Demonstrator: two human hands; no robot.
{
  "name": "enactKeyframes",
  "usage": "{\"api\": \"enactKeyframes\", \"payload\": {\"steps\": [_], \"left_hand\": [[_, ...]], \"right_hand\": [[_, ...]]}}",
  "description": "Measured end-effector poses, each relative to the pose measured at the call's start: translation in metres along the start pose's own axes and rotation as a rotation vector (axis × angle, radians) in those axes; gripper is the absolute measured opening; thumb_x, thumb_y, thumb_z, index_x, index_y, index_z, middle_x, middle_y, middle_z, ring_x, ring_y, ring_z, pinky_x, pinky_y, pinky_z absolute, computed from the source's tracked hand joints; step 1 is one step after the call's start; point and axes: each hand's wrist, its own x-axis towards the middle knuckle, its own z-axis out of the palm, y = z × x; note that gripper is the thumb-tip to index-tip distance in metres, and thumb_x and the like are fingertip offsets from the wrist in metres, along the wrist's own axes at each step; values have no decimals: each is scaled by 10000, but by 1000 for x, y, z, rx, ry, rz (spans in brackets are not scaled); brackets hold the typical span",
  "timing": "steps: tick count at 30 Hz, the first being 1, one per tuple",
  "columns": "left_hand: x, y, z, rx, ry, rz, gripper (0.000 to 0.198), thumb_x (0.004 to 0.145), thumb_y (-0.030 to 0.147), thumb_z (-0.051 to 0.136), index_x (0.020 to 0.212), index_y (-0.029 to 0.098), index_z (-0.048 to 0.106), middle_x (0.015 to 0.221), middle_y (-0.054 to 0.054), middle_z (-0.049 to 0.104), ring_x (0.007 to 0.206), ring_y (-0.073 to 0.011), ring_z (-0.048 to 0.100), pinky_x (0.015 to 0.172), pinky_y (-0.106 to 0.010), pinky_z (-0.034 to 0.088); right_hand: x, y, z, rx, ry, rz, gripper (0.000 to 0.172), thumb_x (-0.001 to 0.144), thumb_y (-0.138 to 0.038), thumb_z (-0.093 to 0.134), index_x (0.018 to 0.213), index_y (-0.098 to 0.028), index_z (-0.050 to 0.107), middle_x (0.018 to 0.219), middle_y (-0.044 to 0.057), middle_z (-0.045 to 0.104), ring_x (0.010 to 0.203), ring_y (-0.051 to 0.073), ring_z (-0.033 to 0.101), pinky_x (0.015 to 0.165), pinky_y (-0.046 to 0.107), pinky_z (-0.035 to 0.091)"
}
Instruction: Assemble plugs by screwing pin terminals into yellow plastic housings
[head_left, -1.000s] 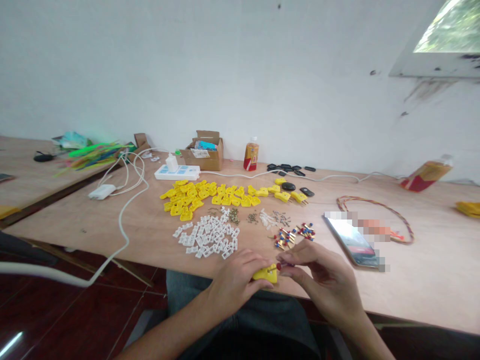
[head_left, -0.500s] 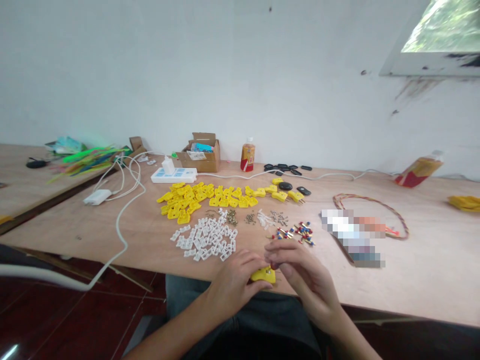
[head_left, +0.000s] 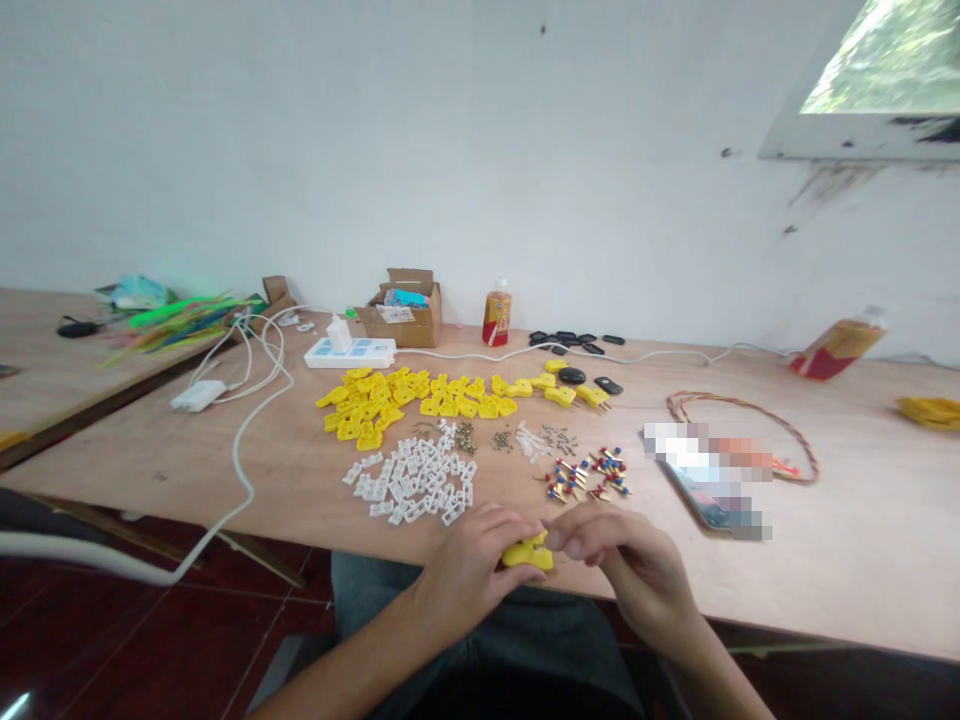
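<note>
Close to the table's front edge, my left hand (head_left: 476, 560) is closed on a yellow plug housing (head_left: 534, 553), gripped between thumb and fingers. A small metallic spot shows on the housing's side. My right hand (head_left: 626, 560) meets its right end with thumb and fingertips pressed together; whatever they hold is too small or hidden. Just beyond my hands lie white plastic inserts (head_left: 416, 480) in a loose heap, and brass pins with red and blue ends (head_left: 568, 480). Behind them are many yellow housing shells (head_left: 367, 400), and several yellow plugs with pins (head_left: 560, 397).
Small screws (head_left: 465, 438) and clear plastic bits (head_left: 531, 442) sit mid-table. A phone (head_left: 697, 490), partly blurred out, and a twisted cable (head_left: 750, 405) lie right. Farther back are a power strip (head_left: 367, 352), a cardboard box (head_left: 416, 328), a bottle (head_left: 496, 315) and black oval pieces (head_left: 574, 340).
My right hand has shifted slightly right and lower, its fingers drawn together at the housing's end. The red bit seen at its fingertips is out of sight. My left hand keeps its hold.
</note>
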Motion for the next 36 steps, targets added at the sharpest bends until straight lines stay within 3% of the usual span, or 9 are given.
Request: {"api": "enactKeyframes", "payload": {"steps": [4, 8, 12, 17, 20, 23, 26, 31, 36], "left_hand": [[0, 1, -1, 16, -14, -21, 383, 844, 229, 907, 1190, 214, 743, 1171, -49, 775, 1098, -263, 694, 978, -367, 518], [0, 2, -1, 14, -20, -41, 378, 861, 237, 894, 1206, 217, 742, 1181, -47, 771, 1101, -258, 688, 984, -367, 514], [0, 2, -2, -12, -11, -46, 411, 824, 216, 923, 1199, 206, 754, 1143, -44, 779, 1069, -250, 700, 961, -351, 517], [2, 3, -3, -20, -31, -63, 418, 817, 190, 924, 1201, 204, 762, 1159, -49, 783, 1084, -253, 702, 978, -353, 518], [2, 2, -2, -12, -37, -71, 419, 830, 203, 916, 1217, 209, 755, 1193, -53, 776, 1117, -260, 694, 1001, -364, 516], [1, 1, -2, -8, -41, -78, 437, 836, 214, 912, 1242, 212, 750, 1197, -53, 772, 1114, -259, 694, 994, -364, 518], [1, 2, -2, -8, -41, -87, 444, 818, 207, 925, 1229, 209, 756, 1181, -55, 773, 1094, -258, 699, 982, -362, 522], [1, 1, -3, -16, -44, -79, 402, 848, 225, 904, 1221, 235, 755, 1179, -48, 775, 1096, -257, 696, 988, -364, 518], [1, 3, -4, -23, -45, -82, 359, 872, 234, 882, 1202, 241, 740, 1165, -37, 774, 1093, -251, 694, 977, -353, 512]], "right_hand": [[1, 1, 1, -17, 24, 67, 187, 1069, -329, 612, 1074, -298, 797, 1061, 75, 826, 1006, 223, 799, 893, 354, 667], [3, 0, 2, -69, 125, 32, 111, 898, -368, 848, 986, -304, 829, 1020, 57, 749, 922, 205, 764, 823, 323, 667], [0, 5, -4, -53, 98, 15, 117, 995, -272, 741, 1040, -319, 838, 910, 32, 742, 811, 158, 744, 679, 242, 633], [-2, 8, -5, 26, 20, 59, 248, 1106, -268, 550, 1137, -331, 788, 1023, 40, 823, 982, 170, 781, 843, 277, 638], [0, 8, -2, 30, 52, 91, 172, 1058, -332, 649, 1162, -330, 786, 1149, 69, 791, 1083, 202, 750, 851, 300, 638], [0, 11, -2, 32, 128, 57, 111, 935, -327, 818, 1046, -331, 822, 1032, 39, 731, 946, 181, 728, 764, 275, 637], [-4, 14, -7, 20, 101, 39, 137, 1001, -267, 739, 1074, -345, 825, 929, 12, 732, 809, 140, 726, 714, 241, 629], [-5, 10, -7, 22, 33, 92, 239, 1097, -314, 569, 1174, -338, 794, 1070, 64, 808, 985, 192, 771, 804, 298, 654], [1, 5, 0, -30, 150, 23, 78, 918, -346, 833, 990, -315, 839, 933, 38, 727, 852, 181, 734, 716, 278, 651]]}}
